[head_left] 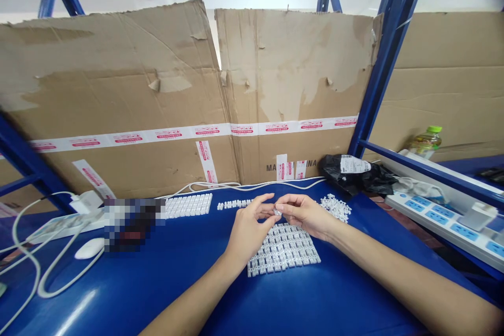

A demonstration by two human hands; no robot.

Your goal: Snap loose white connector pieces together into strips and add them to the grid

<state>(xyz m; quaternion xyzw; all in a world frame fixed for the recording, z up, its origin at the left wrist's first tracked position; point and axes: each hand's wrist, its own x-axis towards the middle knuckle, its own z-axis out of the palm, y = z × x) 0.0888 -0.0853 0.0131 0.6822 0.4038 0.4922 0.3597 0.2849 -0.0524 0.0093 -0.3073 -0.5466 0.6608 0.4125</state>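
surface [165,262]: glossy blue | torn cardboard [295,84] | slotted white grid [285,252] | left hand [250,226] + right hand [309,214] pinching 1 small white piece [277,212], shape mostly hidden

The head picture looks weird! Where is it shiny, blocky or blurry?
Head view: a bright glare streak on the blue table, lower left; same view, big squares hide a patch beside the white mouse; same view, the white piece in the right hand is too small to see clearly.
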